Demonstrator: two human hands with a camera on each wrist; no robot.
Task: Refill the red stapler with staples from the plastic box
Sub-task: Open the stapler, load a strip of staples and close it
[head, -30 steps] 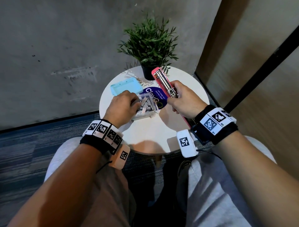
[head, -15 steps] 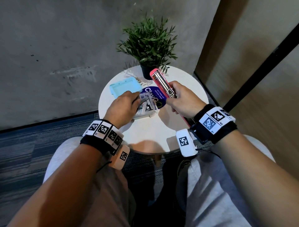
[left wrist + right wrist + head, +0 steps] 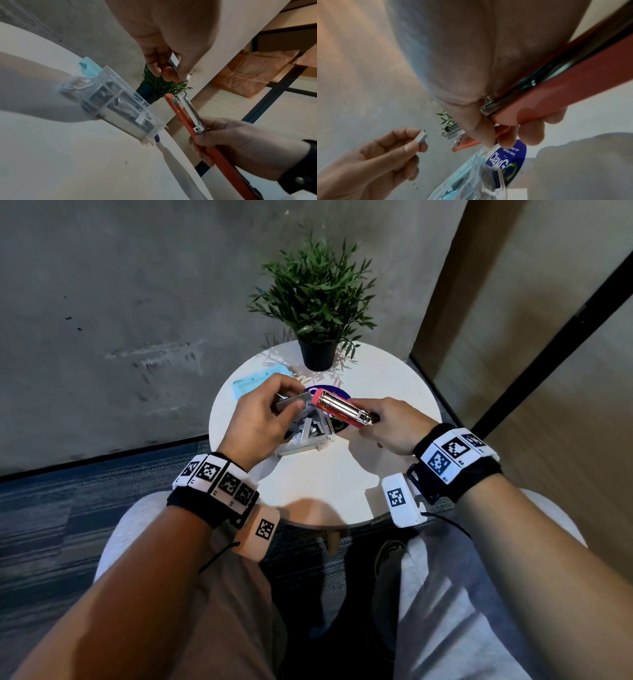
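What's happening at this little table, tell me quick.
A person is refilling a red stapler. The right hand holds the stapler flipped open above the round white table, its metal staple channel exposed. The left hand pinches a strip of staples just short of the stapler's front end; the strip is not yet in the channel. The clear plastic box with more staples sits open below the hands, its blue lid lying behind. A potted plant stands at the far edge.

teal lid half hidden behind left hand, blue sticker mostly covered by red stapler, stapler rear hidden inside right hand, staples in plastic box too small to count, right wrist view palm blurred
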